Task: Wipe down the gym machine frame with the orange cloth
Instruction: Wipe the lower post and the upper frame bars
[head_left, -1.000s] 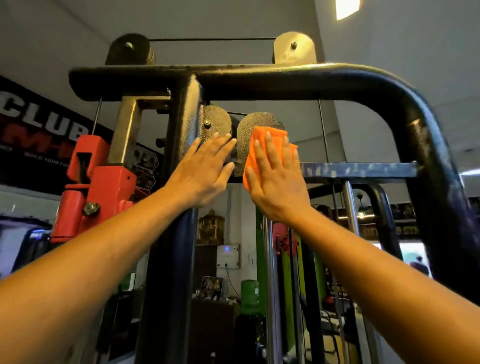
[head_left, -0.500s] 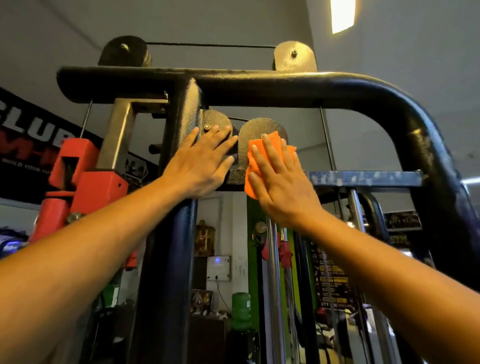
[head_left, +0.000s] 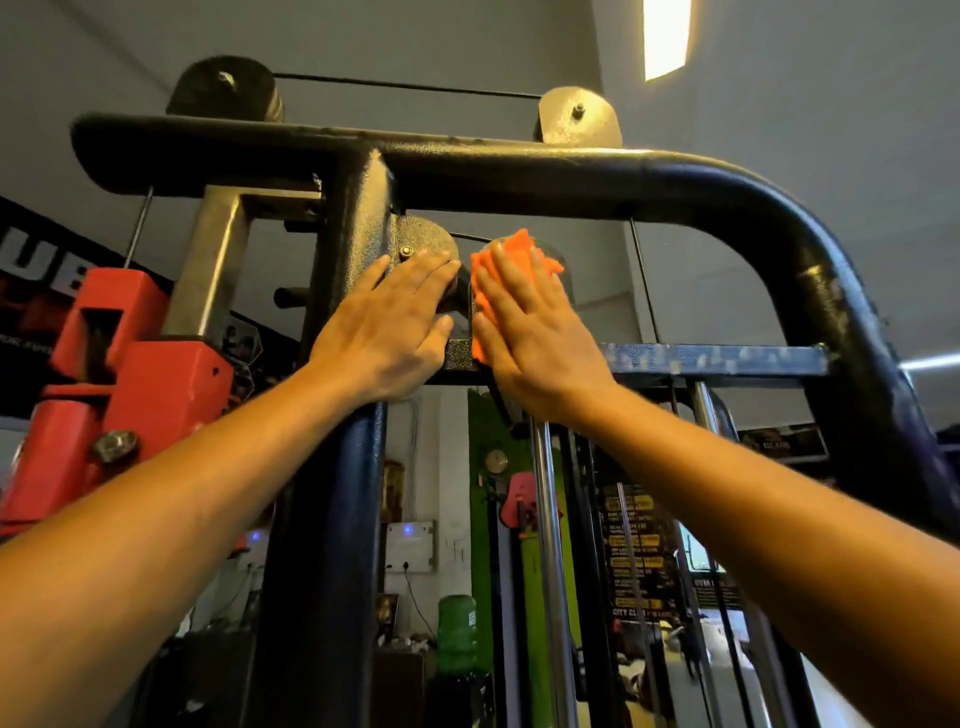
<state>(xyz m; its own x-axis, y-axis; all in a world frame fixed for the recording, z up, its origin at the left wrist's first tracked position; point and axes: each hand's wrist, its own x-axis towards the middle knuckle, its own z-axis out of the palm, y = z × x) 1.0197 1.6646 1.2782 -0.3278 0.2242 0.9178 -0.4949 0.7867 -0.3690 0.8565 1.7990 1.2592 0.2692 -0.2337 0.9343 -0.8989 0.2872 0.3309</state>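
The black gym machine frame (head_left: 675, 176) rises in front of me, with a thick upright post (head_left: 332, 519) and a curved top bar. My right hand (head_left: 530, 332) lies flat with straight fingers, pressing the orange cloth (head_left: 519, 260) against a grey pulley plate just above the blue crossbar (head_left: 717, 358). Only the cloth's top and left edge show past my fingers. My left hand (head_left: 389, 327) rests flat, fingers straight, on the neighbouring pulley plate (head_left: 421, 239) beside the upright post.
Red machine parts (head_left: 124, 374) hang at the left. Chrome guide rods (head_left: 550, 571) run down behind the crossbar. Further back are a green wall strip, a green water jug (head_left: 457, 634) and a wall poster. A ceiling light (head_left: 665, 36) glows above.
My right hand has slid the cloth up a little on the pulley plate. The view has tilted further upward and shifted. My left hand stays flat on its plate.
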